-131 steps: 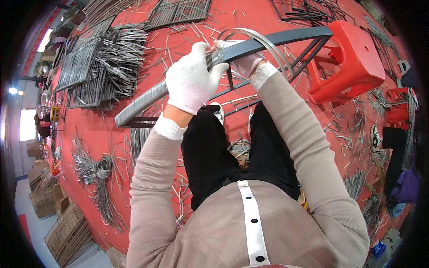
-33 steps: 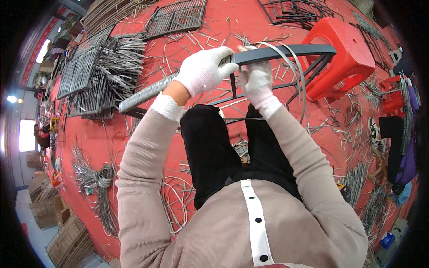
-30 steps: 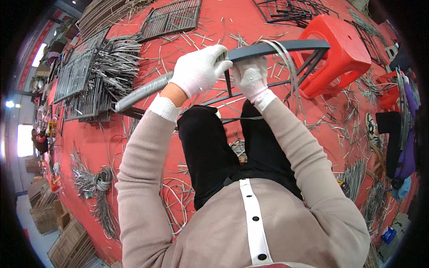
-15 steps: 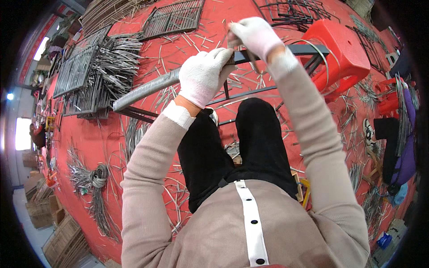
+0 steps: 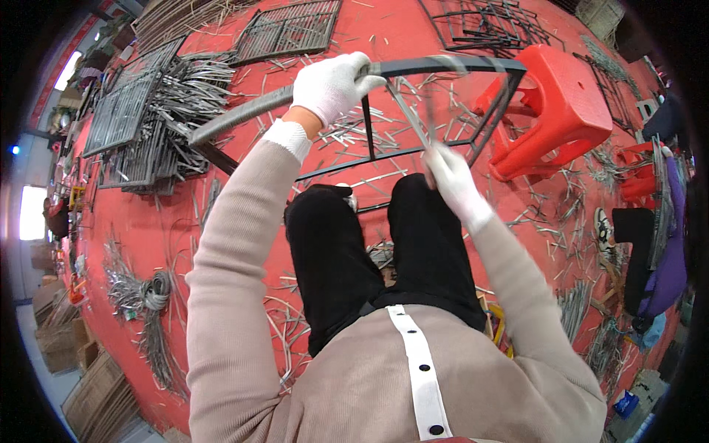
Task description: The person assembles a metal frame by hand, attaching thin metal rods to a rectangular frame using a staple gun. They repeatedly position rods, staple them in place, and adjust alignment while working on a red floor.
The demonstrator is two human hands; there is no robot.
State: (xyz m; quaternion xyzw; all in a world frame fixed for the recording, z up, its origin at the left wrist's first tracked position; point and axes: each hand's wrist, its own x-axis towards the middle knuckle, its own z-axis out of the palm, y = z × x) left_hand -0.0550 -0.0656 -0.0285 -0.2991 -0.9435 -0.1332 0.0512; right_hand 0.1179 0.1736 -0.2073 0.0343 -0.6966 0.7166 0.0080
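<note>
A black metal frame (image 5: 369,129) lies across in front of my knees. The left part of its upper rail is wound with a grey strip (image 5: 247,113), and the right part is bare. My left hand (image 5: 330,87), in a white glove, is closed around the rail where the winding ends. From there a flat grey strip (image 5: 408,112) runs down to my gloved right hand (image 5: 450,181), which is pinched on it just above my right knee. The right hand is a little blurred.
A red plastic stool (image 5: 565,96) stands right of the frame. Metal grilles (image 5: 288,33) and a heap of grey strips (image 5: 196,96) lie at the far left. A tied strip bundle (image 5: 155,292) is at the left, more black frames (image 5: 487,26) are far right, and scraps litter the red floor.
My right hand has come down from above the rail to near my right knee, the strip stretched behind it. The left hand and the frame have shifted slightly.
</note>
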